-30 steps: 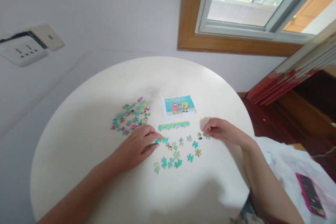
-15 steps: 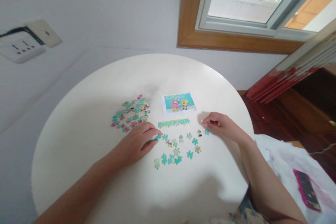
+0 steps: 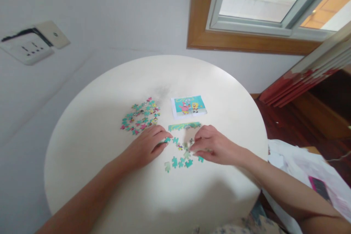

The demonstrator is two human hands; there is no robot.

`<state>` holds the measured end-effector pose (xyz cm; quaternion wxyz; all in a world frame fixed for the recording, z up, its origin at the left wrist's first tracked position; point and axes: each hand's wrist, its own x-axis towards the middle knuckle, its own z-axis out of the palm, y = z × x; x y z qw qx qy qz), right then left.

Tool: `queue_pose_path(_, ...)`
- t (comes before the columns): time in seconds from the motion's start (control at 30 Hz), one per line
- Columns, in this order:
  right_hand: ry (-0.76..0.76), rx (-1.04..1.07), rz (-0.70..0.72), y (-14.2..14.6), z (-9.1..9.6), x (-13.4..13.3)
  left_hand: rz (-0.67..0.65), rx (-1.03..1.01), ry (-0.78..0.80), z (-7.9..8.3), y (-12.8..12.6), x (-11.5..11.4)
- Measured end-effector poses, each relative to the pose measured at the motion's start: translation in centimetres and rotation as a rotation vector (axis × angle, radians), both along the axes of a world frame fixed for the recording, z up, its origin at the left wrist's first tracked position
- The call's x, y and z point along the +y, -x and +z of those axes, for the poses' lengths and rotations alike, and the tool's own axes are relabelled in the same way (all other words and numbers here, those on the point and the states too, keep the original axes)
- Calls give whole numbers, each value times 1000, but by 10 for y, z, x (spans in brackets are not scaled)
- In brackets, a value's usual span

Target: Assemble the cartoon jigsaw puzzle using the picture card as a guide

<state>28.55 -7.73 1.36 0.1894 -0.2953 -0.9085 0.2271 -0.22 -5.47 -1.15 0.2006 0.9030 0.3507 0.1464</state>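
Note:
My left hand point(image 3: 148, 145) rests on the round white table point(image 3: 90, 135), fingers together, with its fingertips on a teal puzzle piece point(image 3: 167, 139). My right hand point(image 3: 212, 145) lies palm down over several loose teal pieces point(image 3: 179, 162), fingers curled on them; what it grips is hidden. A joined strip of pieces point(image 3: 184, 126) lies just beyond both hands. A small cartoon reference picture point(image 3: 188, 106) sits behind the strip. A pile of teal and pink pieces point(image 3: 140, 117) lies to the left of it.
A wall socket point(image 3: 29, 49) is at the upper left. A wooden-framed window point(image 3: 263, 11) is behind the table. A pink phone point(image 3: 319, 187) lies on white cloth at the right. Dark wooden floor shows beyond the table's right edge.
My right hand has moved left from the table's right side onto the loose pieces in the middle. My left hand has stayed where it was on the teal piece.

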Motion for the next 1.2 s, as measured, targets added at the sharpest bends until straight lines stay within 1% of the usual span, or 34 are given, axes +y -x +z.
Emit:
queue_pose_path(0.13, -43, -126, 64, 19, -2, -11, -6, -14, -2, 1, 0, 0)
queue_pose_path(0.2, -61, -175, 63, 25, -2, -13, -15, -21, -6, 1, 0, 0)
queue_pose_path(0.33, -90, -293, -51, 36, 0, -18, -22, -30, -16, -2, 1, 0)
queue_pose_path(0.47, -142, -351, -150, 45, 0, -29, -21, -38, -26, -2, 1, 0)
queue_pose_path(0.67, -112, -316, -272, 51, -10, -44, -18, -34, -36, -1, 0, -1)
queue_pose_path(0.77, -182, -320, -325, 52, -16, -48, -13, -34, -35, 0, 0, -1)
queue_pose_path(0.87, -245, -339, -357, 54, -19, -51, -6, -39, -34, 0, 0, -1)
queue_pose_path(0.97, -196, -321, -353, 56, -17, -53, 0, -47, -38, -1, 0, -1)
queue_pose_path(1.1, -45, -240, -331, 57, -14, -52, -9, -38, -40, -1, 0, -1)
queue_pose_path(1.2, 59, -146, -314, 57, -16, -49, -14, -39, -38, 0, 0, -1)
